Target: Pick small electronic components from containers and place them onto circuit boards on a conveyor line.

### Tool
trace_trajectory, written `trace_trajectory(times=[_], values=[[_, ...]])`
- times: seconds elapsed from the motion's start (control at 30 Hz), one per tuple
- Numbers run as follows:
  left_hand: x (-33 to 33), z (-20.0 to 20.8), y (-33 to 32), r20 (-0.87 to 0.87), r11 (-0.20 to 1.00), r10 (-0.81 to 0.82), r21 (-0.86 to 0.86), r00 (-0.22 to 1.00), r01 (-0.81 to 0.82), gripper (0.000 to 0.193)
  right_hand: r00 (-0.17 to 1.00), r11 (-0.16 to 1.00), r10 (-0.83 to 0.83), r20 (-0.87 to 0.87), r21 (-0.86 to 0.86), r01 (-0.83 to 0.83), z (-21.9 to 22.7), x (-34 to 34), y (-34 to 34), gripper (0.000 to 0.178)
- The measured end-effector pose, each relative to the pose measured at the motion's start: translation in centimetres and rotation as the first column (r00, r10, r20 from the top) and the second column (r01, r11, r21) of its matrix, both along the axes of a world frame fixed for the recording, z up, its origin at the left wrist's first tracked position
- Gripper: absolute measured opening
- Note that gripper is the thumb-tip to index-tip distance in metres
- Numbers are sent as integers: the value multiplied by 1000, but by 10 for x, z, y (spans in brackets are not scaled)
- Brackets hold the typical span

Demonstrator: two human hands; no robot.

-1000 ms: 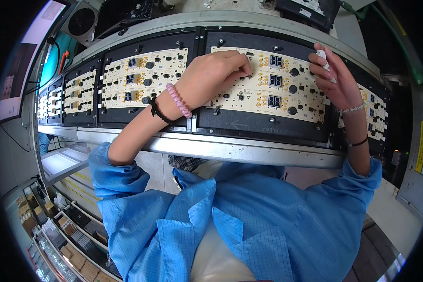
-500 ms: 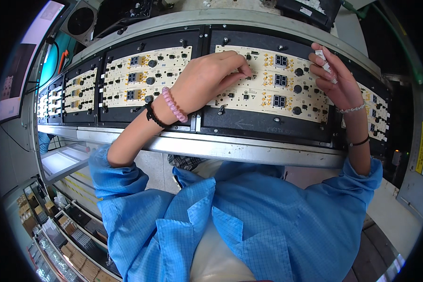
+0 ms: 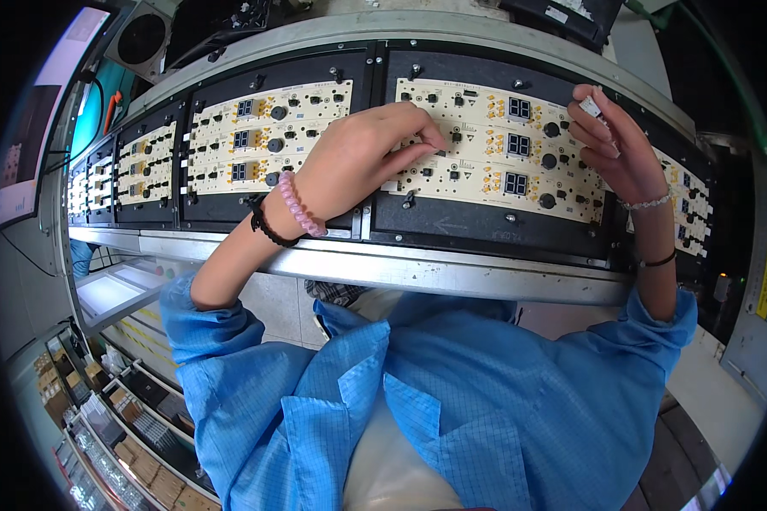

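Observation:
Cream circuit boards point(image 3: 486, 159) lie in a black tray point(image 3: 452, 228), bearing two-digit displays point(image 3: 517, 146), round black parts point(image 3: 549, 160) and small black switches point(image 3: 457, 136). My left hand point(image 3: 362, 157) reaches over the left part of these boards, thumb and forefinger pinched close to the middle row. A tiny dark thing shows at the fingertips, too small to name. Raised above the right end of the boards, my right hand point(image 3: 614, 149) is curled around small white parts point(image 3: 590, 106); the fingers partly cover them.
Another tray with similar boards point(image 3: 302, 106) stands to the left, with more in line beyond. A metal rail point(image 3: 418, 271) runs along the near side. A screen point(image 3: 47, 111) is at far left, and a black bin point(image 3: 562, 19) sits at the back right.
My left fingertips have shifted slightly left and nearer to me over the boards. My right hand has moved a little right, its fingers now hiding more of the white parts.

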State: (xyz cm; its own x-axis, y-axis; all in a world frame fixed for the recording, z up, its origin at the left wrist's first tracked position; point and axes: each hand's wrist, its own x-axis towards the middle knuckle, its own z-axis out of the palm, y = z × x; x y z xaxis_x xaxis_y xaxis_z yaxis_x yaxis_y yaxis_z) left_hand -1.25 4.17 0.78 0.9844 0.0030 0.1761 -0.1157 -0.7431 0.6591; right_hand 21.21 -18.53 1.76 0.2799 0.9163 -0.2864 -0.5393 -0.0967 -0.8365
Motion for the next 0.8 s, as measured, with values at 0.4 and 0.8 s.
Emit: trace_trajectory(times=[0.4, 0.8], values=[[3, -8, 0, -19, 998, -44, -53, 999, 43, 10, 995, 999, -30, 91, -33, 33, -3, -5, 6, 29], [-2, -25, 11, 38, 997, -50, -53, 998, 52, 14, 994, 998, -42, 103, -40, 46, -11, -6, 14, 33]])
